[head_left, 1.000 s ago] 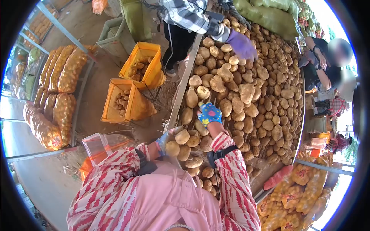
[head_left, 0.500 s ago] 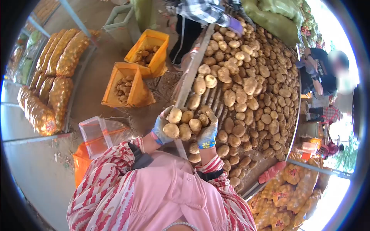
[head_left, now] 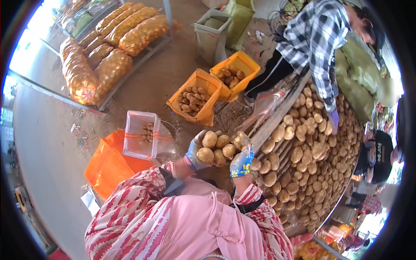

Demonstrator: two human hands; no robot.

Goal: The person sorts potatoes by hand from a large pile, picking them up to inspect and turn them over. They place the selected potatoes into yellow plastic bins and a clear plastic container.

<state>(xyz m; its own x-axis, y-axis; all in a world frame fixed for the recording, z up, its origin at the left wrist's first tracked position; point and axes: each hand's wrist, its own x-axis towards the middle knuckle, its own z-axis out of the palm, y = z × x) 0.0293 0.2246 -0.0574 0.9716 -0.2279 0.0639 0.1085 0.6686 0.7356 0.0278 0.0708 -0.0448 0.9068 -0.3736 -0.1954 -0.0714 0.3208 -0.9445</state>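
Several potatoes point(head_left: 219, 147) are cupped between my two gloved hands in front of my chest. My left hand point(head_left: 195, 152), in a grey and blue glove, curls round the left side of this heap. The right side is held by my right hand point(head_left: 242, 161), whose blue glove cuff bears yellow flowers. Parts of the fingers are hidden behind the potatoes. Close by on the right, loose potatoes point(head_left: 299, 173) cover a slatted sorting table point(head_left: 284, 151). To the left of my hands is a clear plastic-walled bin point(head_left: 141, 135) with small potatoes at its bottom.
Two orange-yellow bins point(head_left: 208, 116) with potatoes stand ahead. An orange bag point(head_left: 106, 162) lies at the left. Filled mesh sacks point(head_left: 108, 73) rest on a rack. A co-worker in a checked shirt point(head_left: 316, 39) reaches over the table, a purple glove point(head_left: 333, 120) on the potatoes.
My view has turned left, and the held potatoes have moved away from the table towards the bins. More of the clear bin and the co-worker now shows.
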